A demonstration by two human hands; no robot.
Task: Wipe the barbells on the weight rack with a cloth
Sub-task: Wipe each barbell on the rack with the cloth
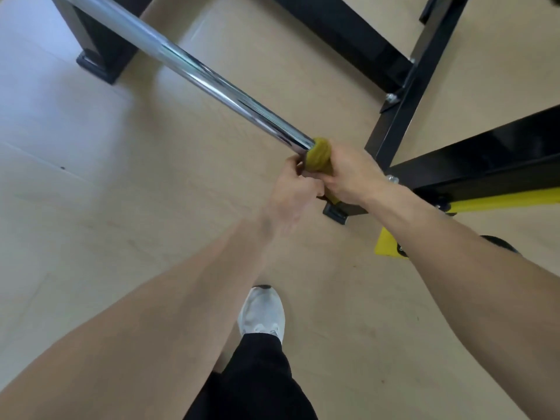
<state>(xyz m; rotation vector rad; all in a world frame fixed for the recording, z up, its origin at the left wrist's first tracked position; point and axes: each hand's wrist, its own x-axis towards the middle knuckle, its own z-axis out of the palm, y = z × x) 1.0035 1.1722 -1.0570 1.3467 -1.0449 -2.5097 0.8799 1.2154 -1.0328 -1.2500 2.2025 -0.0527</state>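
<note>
A chrome barbell point(194, 71) slants across the room from the upper left down toward the person, its polished shaft catching the light. Its near end disappears into a yellow cloth point(317, 156) that is bunched around the bar right where the two hands meet.

The right hand point(348, 177) has its grip clenched over the cloth from the right side, fingers curled round it and the bar inside. The left hand point(292, 192) comes in from below and to the left, its grip grasping the lower part of the cloth – thumb and fingers curled in against the fabric, touching the right hand. A strip of the same yellow cloth shows beneath the right hand's heel.

Both bare forearms reach out from the bottom corners. Between them, down on the pale wooden floor point(91, 207), a white sneaker point(262, 313) steps forward under a black trouser leg point(257, 380).

The black frame of the weight rack point(403, 95) stands to the right and behind the hands – one post runs down to a foot just beside the hands, with bolts showing at its joints. A yellow bar point(497, 200) and yellow plate point(386, 245) sit lower on the right. Another black rack foot point(97, 66) rests on the floor at the upper left, under the barbell.
</note>
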